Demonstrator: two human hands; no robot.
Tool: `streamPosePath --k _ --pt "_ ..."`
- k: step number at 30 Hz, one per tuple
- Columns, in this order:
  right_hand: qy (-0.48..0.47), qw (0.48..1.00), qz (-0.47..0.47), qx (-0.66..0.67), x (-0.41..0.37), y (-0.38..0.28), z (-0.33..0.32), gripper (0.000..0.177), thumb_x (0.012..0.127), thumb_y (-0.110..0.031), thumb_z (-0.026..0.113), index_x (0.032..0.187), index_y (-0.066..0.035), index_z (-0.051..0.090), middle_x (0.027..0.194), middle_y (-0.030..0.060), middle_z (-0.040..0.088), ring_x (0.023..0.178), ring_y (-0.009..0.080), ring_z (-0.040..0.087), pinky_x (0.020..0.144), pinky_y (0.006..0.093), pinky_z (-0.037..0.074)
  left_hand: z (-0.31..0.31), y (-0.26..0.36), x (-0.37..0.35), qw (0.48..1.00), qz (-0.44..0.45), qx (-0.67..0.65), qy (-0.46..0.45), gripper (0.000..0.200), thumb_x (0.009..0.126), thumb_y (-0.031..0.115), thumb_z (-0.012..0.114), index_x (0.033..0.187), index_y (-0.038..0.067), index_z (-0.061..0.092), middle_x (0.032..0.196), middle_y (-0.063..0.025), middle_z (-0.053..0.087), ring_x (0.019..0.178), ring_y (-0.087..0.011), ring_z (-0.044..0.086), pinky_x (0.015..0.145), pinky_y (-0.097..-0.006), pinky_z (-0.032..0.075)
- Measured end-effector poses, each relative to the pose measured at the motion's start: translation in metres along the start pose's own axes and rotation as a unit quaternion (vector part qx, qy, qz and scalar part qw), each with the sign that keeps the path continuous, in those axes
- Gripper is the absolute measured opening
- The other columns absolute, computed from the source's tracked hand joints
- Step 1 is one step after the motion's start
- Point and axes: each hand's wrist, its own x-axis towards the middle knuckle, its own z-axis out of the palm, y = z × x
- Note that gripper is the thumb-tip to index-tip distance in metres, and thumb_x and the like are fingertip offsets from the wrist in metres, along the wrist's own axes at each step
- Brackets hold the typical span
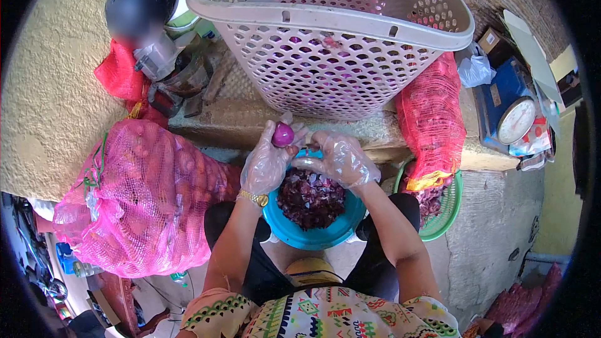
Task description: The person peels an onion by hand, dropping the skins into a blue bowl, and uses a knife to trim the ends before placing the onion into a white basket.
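Observation:
A shiny purple-red onion (pixel 283 135) with a smooth surface is held in the fingers of my left hand (pixel 263 166). My right hand (pixel 343 158) is close beside it, fingers curled inward around something I cannot make out. Clear plastic gloves cover both hands, and a gold watch (pixel 253 198) circles my left wrist. Directly below the hands, between my knees, stands a blue basin (pixel 313 241) holding a heap of dark onion skins (pixel 311 200).
Ahead on a ledge (pixel 219 119) stands a large perforated plastic basket (pixel 332 56). A full pink mesh sack (pixel 150 200) sits at left. On the right, a red mesh sack (pixel 432 119) leans into a green basket (pixel 456 206); a blue scale (pixel 501 100) is farther right.

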Motion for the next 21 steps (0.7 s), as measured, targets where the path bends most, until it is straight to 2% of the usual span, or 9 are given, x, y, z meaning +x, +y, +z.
streamPosePath --k 2,3,5,6,8,11,15,17,21 --pt "0.081 0.996 -0.008 0.019 -0.001 0.001 0.005 0.056 0.081 -0.059 0.084 0.108 -0.011 0.074 0.094 0.0145 0.077 0.089 0.0384 0.075 0.078 0.0501 0.057 0.006 0.0 -0.003 1.0 -0.012 0.001 -0.015 0.068 0.114 0.054 0.045 0.163 0.007 0.039 0.152 -0.0199 0.055 0.125 -0.0285 0.063 0.09 -0.0324 0.057" --pt "0.081 0.996 -0.008 0.019 0.0 0.005 0.009 0.056 0.081 -0.059 0.084 0.108 -0.011 0.074 0.094 0.0145 0.077 0.089 0.0384 0.075 0.078 0.0501 0.057 0.002 -0.001 -0.002 1.0 -0.012 0.001 -0.016 0.068 0.114 0.054 0.045 0.163 0.007 0.039 0.152 -0.0199 0.055 0.125 -0.0285 0.063 0.09 -0.0324 0.057" --pt "0.09 0.995 -0.033 0.024 0.0 0.012 0.017 0.059 0.083 -0.06 0.082 0.114 -0.012 0.073 0.099 0.0142 0.077 0.094 0.0387 0.074 0.08 0.0505 0.057 -0.013 -0.005 0.001 0.997 -0.034 -0.008 -0.068 0.064 0.114 0.053 0.046 0.159 0.008 0.044 0.143 -0.0192 0.064 0.107 -0.0272 0.071 0.095 -0.0391 0.06" --pt "0.089 0.995 -0.033 0.024 0.0 0.011 0.016 0.059 0.083 -0.06 0.082 0.114 -0.012 0.073 0.099 0.0142 0.077 0.094 0.0387 0.074 0.08 0.0505 0.057 -0.018 -0.008 0.002 0.997 -0.034 -0.008 -0.068 0.064 0.114 0.053 0.046 0.159 0.008 0.044 0.143 -0.0192 0.064 0.107 -0.0272 0.071 0.095 -0.0391 0.06" --pt "0.02 0.999 -0.026 0.03 0.0 0.009 0.014 0.052 0.089 -0.052 0.082 0.11 -0.005 0.07 0.099 0.0197 0.075 0.096 0.0432 0.072 0.084 0.053 0.055 -0.027 -0.011 0.005 0.991 -0.062 -0.042 -0.108 0.065 0.114 0.053 0.045 0.162 0.009 0.041 0.146 -0.0162 0.061 0.12 -0.026 0.064 0.098 -0.0388 0.058" --pt "0.013 1.0 -0.016 0.012 0.0 0.007 0.016 0.048 0.092 -0.05 0.079 0.109 -0.006 0.07 0.099 0.0204 0.075 0.097 0.044 0.071 0.085 0.0532 0.054 0.002 -0.011 -0.004 0.994 -0.05 -0.085 -0.043 0.064 0.114 0.052 0.046 0.159 0.007 0.045 0.144 -0.0167 0.061 0.12 -0.0262 0.063 0.102 -0.0417 0.056" --pt "0.016 1.0 -0.001 0.005 0.0 0.008 0.018 0.045 0.096 -0.05 0.074 0.108 -0.006 0.069 0.098 0.0215 0.073 0.096 0.0449 0.07 0.085 0.0534 0.054 -0.005 -0.018 0.003 0.992 -0.04 -0.109 -0.044 0.062 0.113 0.049 0.051 0.156 0.004 0.048 0.14 -0.016 0.061 0.12 -0.0261 0.062 0.104 -0.0413 0.056" --pt "0.037 0.999 -0.003 0.009 0.001 0.007 0.02 0.043 0.099 -0.048 0.071 0.102 -0.006 0.07 0.091 0.0216 0.072 0.09 0.0457 0.07 0.08 0.0545 0.053 -0.008 -0.022 0.007 0.991 -0.033 -0.124 -0.047 0.068 0.113 0.052 0.048 0.158 0.002 0.042 0.149 -0.0202 0.057 0.131 -0.0313 0.059 0.116 -0.0456 0.048" --pt "-0.017 1.0 -0.004 -0.002 0.004 0.016 0.027 0.045 0.097 -0.051 0.071 0.101 -0.006 0.075 0.091 0.0203 0.074 0.086 0.0426 0.072 0.077 0.0542 0.056 -0.014 -0.025 0.007 0.993 -0.036 -0.099 -0.061 0.07 0.112 0.053 0.049 0.16 0.003 0.04 0.154 -0.0205 0.054 0.139 -0.0321 0.055 0.121 -0.0468 0.043"
